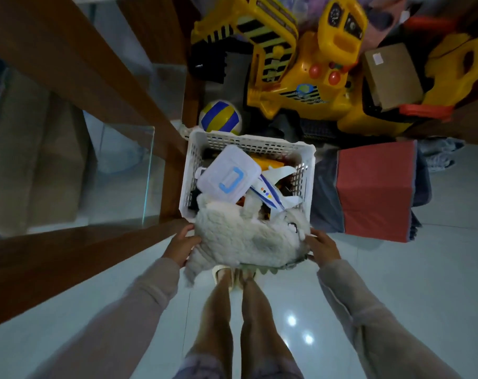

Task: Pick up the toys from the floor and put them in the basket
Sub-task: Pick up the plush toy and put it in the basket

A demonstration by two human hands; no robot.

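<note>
Both grips, left hand (181, 246) and right hand (323, 247), clasping plush toy (246, 236) over basket (194, 165), toy plane (270, 191) inside

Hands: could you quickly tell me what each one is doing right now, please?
Left hand: holding the plush toy.
Right hand: holding the same plush toy.

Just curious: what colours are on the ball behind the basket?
The ball has blue, yellow and white panels, seen in the head view.
</note>
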